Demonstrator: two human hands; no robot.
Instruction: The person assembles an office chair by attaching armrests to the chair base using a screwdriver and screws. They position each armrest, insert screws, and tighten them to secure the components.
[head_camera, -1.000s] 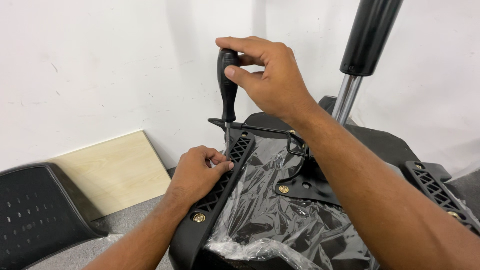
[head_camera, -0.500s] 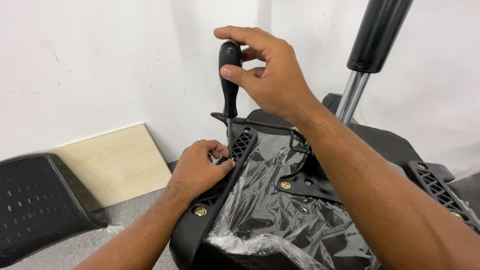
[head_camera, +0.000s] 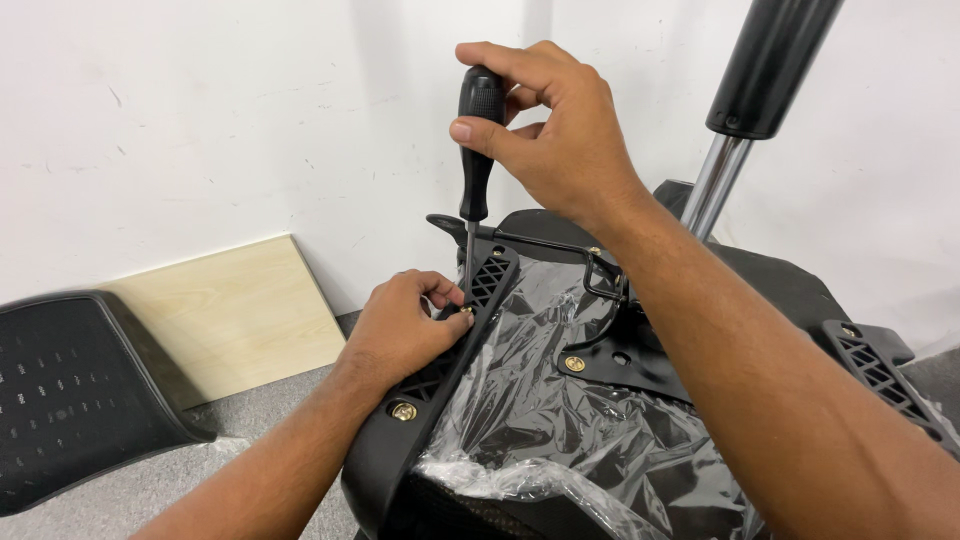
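Gripping the screwdriver (head_camera: 477, 140) upright, the right hand (head_camera: 555, 130) — left hand (head_camera: 405, 325) pinching a screw (head_camera: 466, 311) (brass).

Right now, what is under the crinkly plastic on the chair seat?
Under the clear plastic you can see the black seat bottom, a metal plate and a gold screw. The arm covers the right part.

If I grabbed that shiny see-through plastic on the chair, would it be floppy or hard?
Probably floppy: the clear plastic wrap lies crumpled in folds over the black seat. It looks thin, so likely very light. Its glossy surface may feel slippery.
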